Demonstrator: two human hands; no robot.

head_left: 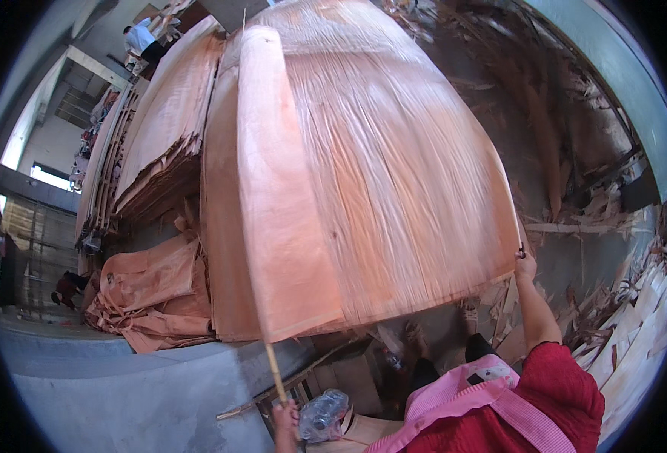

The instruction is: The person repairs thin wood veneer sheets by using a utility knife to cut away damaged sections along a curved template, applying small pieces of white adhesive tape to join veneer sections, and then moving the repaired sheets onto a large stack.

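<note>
Gripping the near end of a slender straw-coloured wooden stick (275, 370), the left hand (285, 415) has its fingers curled tightly round the shaft at the near left. The right hand (526, 266), farther off at the near right corner of a broad, rippled, pinkish-tan sheet of thin wood veneer (401, 189), is closed in a fist-like grip with a small dark piece showing at it; whether it pinches the sheet's edge or another rod, I cannot tell.

The veneer sheet fills the middle of the scene, and a long, smooth, pale salmon strip of veneer (284, 196) lies along its left part, with the stick running along the strip's left edge. The step in hand looks like guiding this thin layer across the pile with the stick; the next move probably calls for both hands working together, evenly, so the veneer does not tear or crease.

The long axis of the strip runs near to far, its far end leaning slightly left. The stick follows the same line, its near end in the left hand and its thin tip pointing far, just past the strip's end.
</note>
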